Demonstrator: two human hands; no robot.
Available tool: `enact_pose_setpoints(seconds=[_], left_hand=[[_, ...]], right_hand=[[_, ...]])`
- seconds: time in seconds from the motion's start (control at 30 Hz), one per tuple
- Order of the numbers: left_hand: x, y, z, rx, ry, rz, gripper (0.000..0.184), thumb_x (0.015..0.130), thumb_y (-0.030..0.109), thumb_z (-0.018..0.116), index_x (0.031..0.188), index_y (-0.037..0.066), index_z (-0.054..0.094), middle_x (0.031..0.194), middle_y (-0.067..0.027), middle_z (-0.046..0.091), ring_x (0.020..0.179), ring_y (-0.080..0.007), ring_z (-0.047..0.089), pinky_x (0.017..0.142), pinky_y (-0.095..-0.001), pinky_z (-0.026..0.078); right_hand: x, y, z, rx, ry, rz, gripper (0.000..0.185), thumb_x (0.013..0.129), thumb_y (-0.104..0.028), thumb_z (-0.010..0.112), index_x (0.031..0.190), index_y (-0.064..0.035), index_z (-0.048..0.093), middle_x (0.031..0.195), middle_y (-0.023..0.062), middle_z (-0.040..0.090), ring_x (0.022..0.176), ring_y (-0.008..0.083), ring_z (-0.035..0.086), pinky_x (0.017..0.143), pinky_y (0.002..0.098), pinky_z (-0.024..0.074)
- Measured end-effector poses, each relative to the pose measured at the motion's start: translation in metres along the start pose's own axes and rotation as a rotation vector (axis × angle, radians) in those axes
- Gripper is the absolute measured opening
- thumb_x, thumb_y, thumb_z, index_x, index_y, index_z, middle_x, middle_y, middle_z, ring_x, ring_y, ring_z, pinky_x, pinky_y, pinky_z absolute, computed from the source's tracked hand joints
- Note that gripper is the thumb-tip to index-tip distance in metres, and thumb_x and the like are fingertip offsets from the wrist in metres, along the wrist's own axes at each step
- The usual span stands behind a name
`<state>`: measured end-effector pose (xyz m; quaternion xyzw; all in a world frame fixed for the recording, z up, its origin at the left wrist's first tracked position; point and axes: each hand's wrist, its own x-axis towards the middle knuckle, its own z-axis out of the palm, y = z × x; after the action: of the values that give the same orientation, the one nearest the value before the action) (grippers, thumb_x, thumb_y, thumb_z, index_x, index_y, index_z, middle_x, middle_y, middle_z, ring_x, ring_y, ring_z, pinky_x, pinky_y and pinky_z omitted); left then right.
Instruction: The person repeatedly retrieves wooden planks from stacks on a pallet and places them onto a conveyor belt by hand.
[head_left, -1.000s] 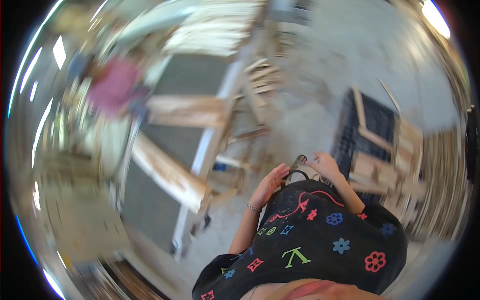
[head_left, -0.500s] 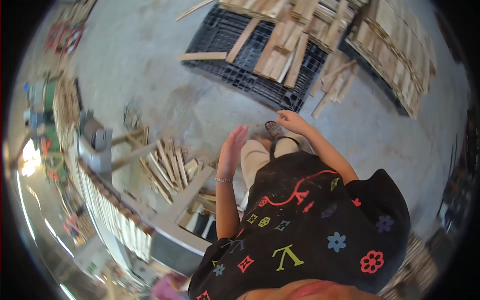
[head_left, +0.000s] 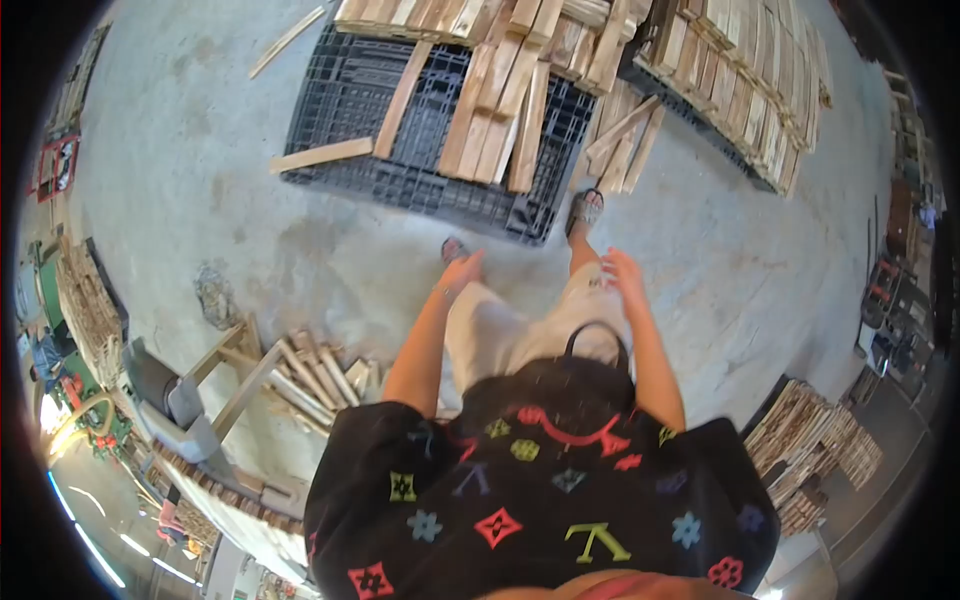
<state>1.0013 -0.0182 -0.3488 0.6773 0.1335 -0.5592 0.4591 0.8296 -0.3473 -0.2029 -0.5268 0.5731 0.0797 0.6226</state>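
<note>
My left hand (head_left: 462, 272) hangs in front of my left thigh, over the floor. It holds nothing I can see, and its fingers stretch forward. Beside my right knee, my right hand (head_left: 624, 274) is open with its fingers apart and nothing in it. Ahead of both hands lies a black plastic pallet (head_left: 350, 95), with wooden strips (head_left: 485, 125) stacked on its far part. One loose strip (head_left: 322, 156) lies across its near left corner, and another (head_left: 404, 98) points away from me. Neither hand touches the wood.
A second pallet (head_left: 700, 130) loaded with strips (head_left: 735, 85) stands at the far right, with loose strips (head_left: 625, 145) on the floor between. Wood pieces (head_left: 315, 375) lie at left near a machine frame (head_left: 185, 405). More stacked wood (head_left: 815, 440) is at right.
My view has turned, and the pallet now appears farther left. My feet have stepped apart, the right one now near the pallet's corner. Both hands have dropped lower beside my legs.
</note>
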Motion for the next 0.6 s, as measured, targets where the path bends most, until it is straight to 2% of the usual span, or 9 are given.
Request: enact_pose_setpoints(seconds=[0.03, 0.13, 0.2, 0.3, 0.4, 0.43, 0.5, 0.57, 0.6], left_hand=[[0.026, -0.01, 0.0, -0.035, -0.006, -0.073, 0.061, 0.092, 0.057, 0.06, 0.098, -0.003, 0.067, 0.092, -0.0071, 0.066, 0.079, -0.014, 0.059, 0.07, -0.0294, 0.048], [0.073, 0.001, 0.001, -0.074, -0.002, -0.3, 0.08, 0.088, 0.066, 0.06, 0.127, -0.003, 0.06, 0.125, -0.018, 0.065, 0.115, -0.0261, 0.061, 0.1, -0.0367, 0.046], [0.117, -0.009, 0.021, -0.271, 0.091, -0.276, 0.079, 0.089, 0.065, 0.059, 0.129, -0.002, 0.059, 0.128, -0.0181, 0.063, 0.119, -0.0274, 0.06, 0.101, -0.037, 0.045], [0.176, -0.012, 0.055, -0.403, -0.006, -0.289, 0.078, 0.092, 0.064, 0.055, 0.138, 0.001, 0.052, 0.137, -0.018, 0.058, 0.132, -0.0298, 0.051, 0.109, -0.0425, 0.037], [0.242, -0.022, 0.099, -0.425, 0.02, -0.288, 0.084, 0.093, 0.063, 0.053, 0.148, 0.001, 0.039, 0.146, -0.0183, 0.049, 0.138, -0.0298, 0.043, 0.113, -0.0445, 0.03], [0.262, -0.031, 0.114, -0.475, 0.074, -0.243, 0.088, 0.093, 0.064, 0.053, 0.151, 0.001, 0.034, 0.15, -0.0184, 0.045, 0.141, -0.0299, 0.039, 0.115, -0.0444, 0.028], [0.295, -0.051, 0.137, -0.591, 0.001, -0.229, 0.094, 0.092, 0.064, 0.055, 0.153, -0.001, 0.026, 0.156, -0.0199, 0.034, 0.145, -0.0305, 0.033, 0.115, -0.0438, 0.028], [0.305, -0.037, 0.155, -0.309, -0.165, -0.282, 0.097, 0.087, 0.053, 0.071, 0.152, -0.005, 0.027, 0.149, -0.0147, 0.045, 0.141, -0.0243, 0.038, 0.112, -0.0375, 0.033], [0.313, -0.044, 0.161, -0.352, -0.093, -0.218, 0.096, 0.087, 0.05, 0.072, 0.152, -0.004, 0.026, 0.149, -0.0145, 0.045, 0.14, -0.0236, 0.038, 0.112, -0.0361, 0.033]], right_hand=[[0.021, -0.009, 0.011, -0.051, -0.019, 0.028, 0.042, 0.097, -0.038, 0.06, 0.121, -0.0042, 0.066, 0.108, 0.0052, 0.068, 0.099, 0.014, 0.063, 0.083, 0.0289, 0.0492], [0.132, 0.013, 0.04, -0.242, -0.216, -0.325, 0.046, 0.096, -0.037, 0.063, 0.123, -0.0007, 0.064, 0.109, 0.0067, 0.068, 0.099, 0.0147, 0.062, 0.087, 0.029, 0.0486], [0.22, 0.021, 0.07, -0.385, -0.255, -0.422, 0.048, 0.095, -0.036, 0.064, 0.125, 0.0017, 0.062, 0.104, 0.0086, 0.069, 0.096, 0.0156, 0.062, 0.087, 0.0312, 0.0492], [0.358, 0.045, 0.116, -0.228, -0.14, -0.141, 0.053, 0.095, -0.04, 0.064, 0.126, 0.003, 0.061, 0.109, 0.0131, 0.069, 0.102, 0.0196, 0.062, 0.096, 0.0317, 0.0455], [0.493, 0.096, 0.159, -0.268, -0.128, -0.38, 0.063, 0.093, -0.052, 0.062, 0.125, 0.0025, 0.061, 0.116, 0.0155, 0.065, 0.107, 0.0224, 0.059, 0.094, 0.0336, 0.0444], [0.484, 0.053, 0.17, -0.163, -0.185, -0.122, 0.066, 0.093, -0.056, 0.06, 0.127, 0.0007, 0.061, 0.121, 0.0129, 0.064, 0.111, 0.0218, 0.059, 0.097, 0.0328, 0.0427], [0.549, 0.093, 0.181, 0.057, -0.307, -0.037, 0.067, 0.092, -0.058, 0.058, 0.13, -0.0022, 0.06, 0.125, 0.0097, 0.063, 0.115, 0.021, 0.058, 0.1, 0.0317, 0.0409], [0.54, 0.073, 0.191, 0.153, -0.396, 0.067, 0.073, 0.094, -0.058, 0.058, 0.141, -0.0023, 0.049, 0.14, 0.0085, 0.056, 0.132, 0.0211, 0.048, 0.111, 0.0398, 0.0331], [0.524, 0.058, 0.198, 0.205, -0.4, 0.056, 0.073, 0.095, -0.058, 0.057, 0.142, -0.0025, 0.048, 0.142, 0.0074, 0.054, 0.132, 0.0207, 0.047, 0.111, 0.0394, 0.0336]])
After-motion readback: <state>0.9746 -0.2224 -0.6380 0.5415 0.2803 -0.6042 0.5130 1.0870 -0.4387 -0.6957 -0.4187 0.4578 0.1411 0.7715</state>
